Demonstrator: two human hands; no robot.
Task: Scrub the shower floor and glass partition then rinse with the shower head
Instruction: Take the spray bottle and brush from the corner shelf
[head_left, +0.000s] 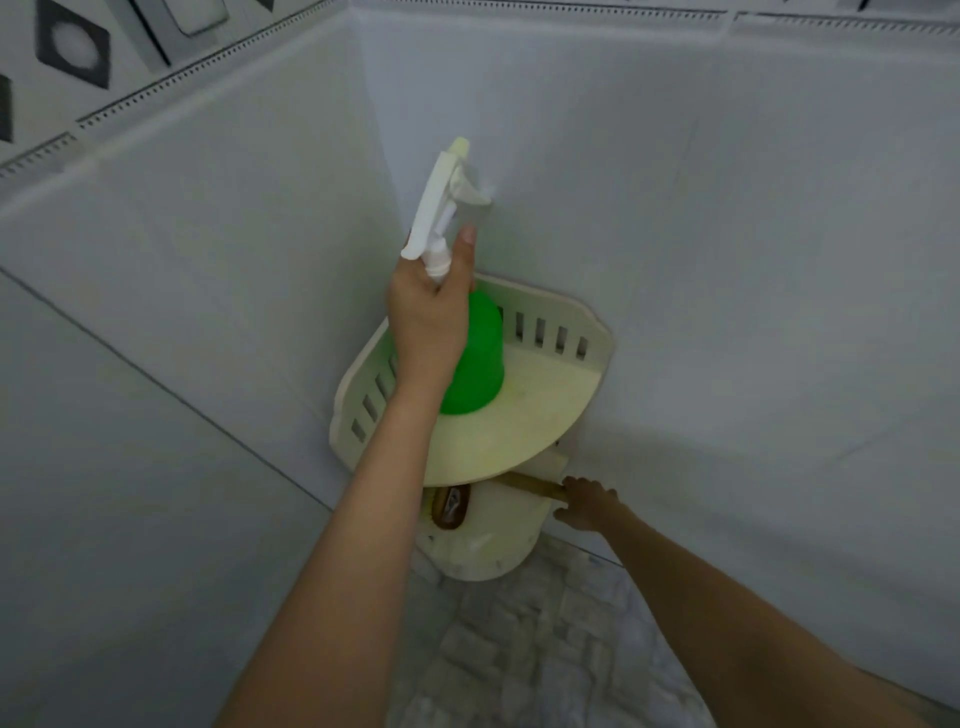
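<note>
Under the corner shelf (571, 374), the right hand (587, 506) holds the scrub brush (527, 486) by its handle, head lying leftward; the left hand (426, 322) grips the spray bottle (475, 358) above.

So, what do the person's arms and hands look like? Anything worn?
The left forearm and right forearm are bare to the picture's edge, no sleeves. The left hand and the right hand wear no gloves. No watch, bracelet or ring shows; the right hand is dim, so rings could be missed.
</note>
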